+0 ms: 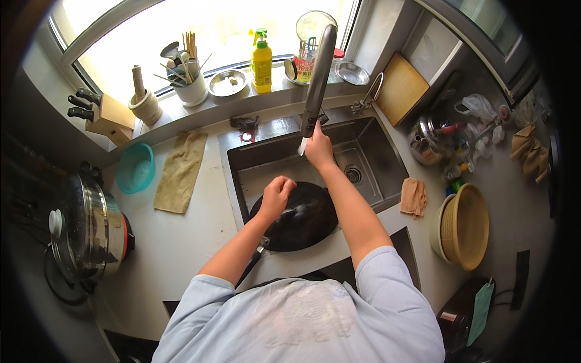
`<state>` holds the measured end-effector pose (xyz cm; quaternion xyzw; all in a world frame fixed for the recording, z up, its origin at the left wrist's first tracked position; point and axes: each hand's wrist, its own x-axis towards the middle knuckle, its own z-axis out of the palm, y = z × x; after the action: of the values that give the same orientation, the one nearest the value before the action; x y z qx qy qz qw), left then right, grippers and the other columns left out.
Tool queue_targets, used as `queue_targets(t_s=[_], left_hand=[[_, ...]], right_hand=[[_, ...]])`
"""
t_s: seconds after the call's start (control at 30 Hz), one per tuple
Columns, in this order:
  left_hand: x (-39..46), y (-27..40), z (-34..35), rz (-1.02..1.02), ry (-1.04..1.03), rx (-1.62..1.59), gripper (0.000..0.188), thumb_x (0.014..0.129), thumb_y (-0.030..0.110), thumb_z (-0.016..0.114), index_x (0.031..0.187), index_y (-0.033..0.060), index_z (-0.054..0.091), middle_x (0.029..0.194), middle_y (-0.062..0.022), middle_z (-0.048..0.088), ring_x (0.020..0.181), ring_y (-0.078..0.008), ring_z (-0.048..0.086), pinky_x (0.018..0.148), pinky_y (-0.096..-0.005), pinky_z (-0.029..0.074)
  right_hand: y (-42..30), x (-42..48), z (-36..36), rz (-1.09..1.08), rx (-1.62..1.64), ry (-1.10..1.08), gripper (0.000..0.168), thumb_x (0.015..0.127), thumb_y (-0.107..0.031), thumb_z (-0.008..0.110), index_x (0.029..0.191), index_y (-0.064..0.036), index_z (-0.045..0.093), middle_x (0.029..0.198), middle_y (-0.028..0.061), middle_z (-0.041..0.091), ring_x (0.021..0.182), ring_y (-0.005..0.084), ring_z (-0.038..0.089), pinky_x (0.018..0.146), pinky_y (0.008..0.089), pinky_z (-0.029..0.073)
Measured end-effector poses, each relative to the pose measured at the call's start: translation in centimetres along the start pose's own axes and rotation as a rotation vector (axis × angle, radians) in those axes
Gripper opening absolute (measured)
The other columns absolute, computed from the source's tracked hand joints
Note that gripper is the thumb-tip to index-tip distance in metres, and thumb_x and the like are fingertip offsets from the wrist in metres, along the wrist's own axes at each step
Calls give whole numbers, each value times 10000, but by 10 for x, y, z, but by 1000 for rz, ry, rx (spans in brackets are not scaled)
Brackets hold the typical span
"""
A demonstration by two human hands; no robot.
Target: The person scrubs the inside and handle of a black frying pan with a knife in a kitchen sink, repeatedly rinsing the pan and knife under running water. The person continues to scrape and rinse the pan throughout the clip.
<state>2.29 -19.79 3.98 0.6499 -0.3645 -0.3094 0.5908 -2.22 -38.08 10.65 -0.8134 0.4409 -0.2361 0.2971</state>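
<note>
At the steel faucet [319,75], my right hand [319,147] has its fingers against the lower end, by the small lever. A whitish bit, perhaps water, shows below the faucet's tip. My left hand [276,196] is over a black wok [302,222], fingers curled together; whether anything is between them is hidden. The wok lies across the front rim of the sink [254,174], its dark underside or inside facing up, I cannot tell which. Its handle [248,268] points toward my body on the left. A round drain [354,174] is visible in the sink floor.
Left on the counter are a teal bowl [135,169], a tan cloth [180,174] and a lidded steel pot [88,227]. A knife block [110,119] and a yellow bottle [262,67] stand near the window. To the right are an orange cloth [413,197] and stacked basins [472,227].
</note>
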Motion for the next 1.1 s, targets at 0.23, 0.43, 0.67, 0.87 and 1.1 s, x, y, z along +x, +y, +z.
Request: queue_targets(t_s=[0.23, 0.43, 0.67, 0.87, 1.1], left_hand=[[52, -4, 38, -233, 38, -267, 318, 987, 315, 582, 973, 7, 661, 873, -24, 659, 791, -103, 600, 698, -257, 490], [49, -18, 42, -372, 118, -313, 240, 939, 230, 641, 892, -5, 648, 796, -39, 651, 717, -108, 593, 644, -252, 474], [66, -19, 37, -465, 106, -283, 124, 895, 142, 660, 849, 28, 642, 753, -23, 629, 625, -104, 556, 579, -232, 436], [86, -38, 26, -431, 124, -235, 128, 895, 116, 630, 804, 31, 659, 717, -8, 615, 615, -91, 545, 565, -241, 428], [95, -42, 25, -584, -1, -442, 195, 953, 243, 614, 927, 51, 635, 835, -29, 637, 749, -139, 626, 723, -303, 550]], right_hand=[[33, -53, 23, 12, 244, -9, 492, 953, -158, 441, 1430, -99, 340, 943, 342, 640, 910, 519, 616, 798, 577, 465], [45, -74, 26, 75, 234, -159, 518, 952, -150, 443, 1452, -96, 320, 897, 272, 671, 865, 451, 650, 793, 501, 500], [73, -82, 42, 72, 331, -213, 530, 940, -107, 441, 1452, -69, 310, 760, 146, 664, 593, 218, 643, 565, 360, 529], [54, -105, 2, 191, 422, -366, 510, 916, -109, 429, 1415, -40, 352, 722, 150, 656, 618, 243, 648, 611, 372, 522], [51, -79, -27, 240, 412, -378, 357, 907, -157, 537, 1228, -6, 498, 795, 186, 681, 714, 295, 689, 677, 404, 532]])
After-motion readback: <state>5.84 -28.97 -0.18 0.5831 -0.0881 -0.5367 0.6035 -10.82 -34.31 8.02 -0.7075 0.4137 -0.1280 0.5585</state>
